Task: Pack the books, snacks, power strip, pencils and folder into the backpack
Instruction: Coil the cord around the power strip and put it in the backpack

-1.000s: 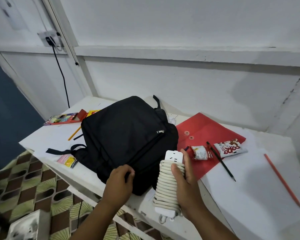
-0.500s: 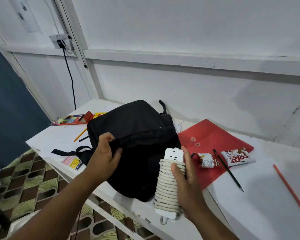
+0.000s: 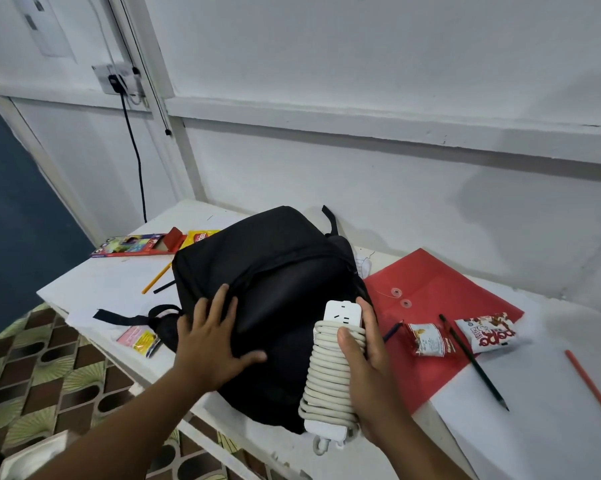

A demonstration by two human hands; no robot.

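Backpack (image 3: pixel 271 292), black, lay on its back across the white surface (image 3: pixel 521 441), its top toward the wall and its lower end reaching the near edge. The left hand (image 3: pixel 211 344) rested flat on the front panel, fingers straight and spread, thumb out to the right, holding nothing. The right hand (image 3: pixel 368 372) gripped the power strip (image 3: pixel 330 372), fingers and thumb curled around the white body and the cord wound tightly about it; the socket end stood uppermost, just in front of the backpack's right side, and the plug end hung below the hand near the surface edge.

A red folder (image 3: pixel 441 282) lay to the right of the backpack, touching or slightly tucked under it. Two snack packets sat on the folder: a small red-and-white one (image 3: pixel 427 339) and a larger white one (image 3: pixel 489 332), with a black pencil (image 3: pixel 472 362) lying diagonally between them. A red pencil (image 3: pixel 593 389) lay farther right on the bare surface. Left of the backpack were a yellow pencil (image 3: pixel 156 278), an opened box of coloured pencils (image 3: pixel 136 244), a yellow packet (image 3: pixel 200 236) partly hidden behind the bag, and a small pink-and-yellow packet (image 3: pixel 140 340) near a loose strap (image 3: pixel 126 317).
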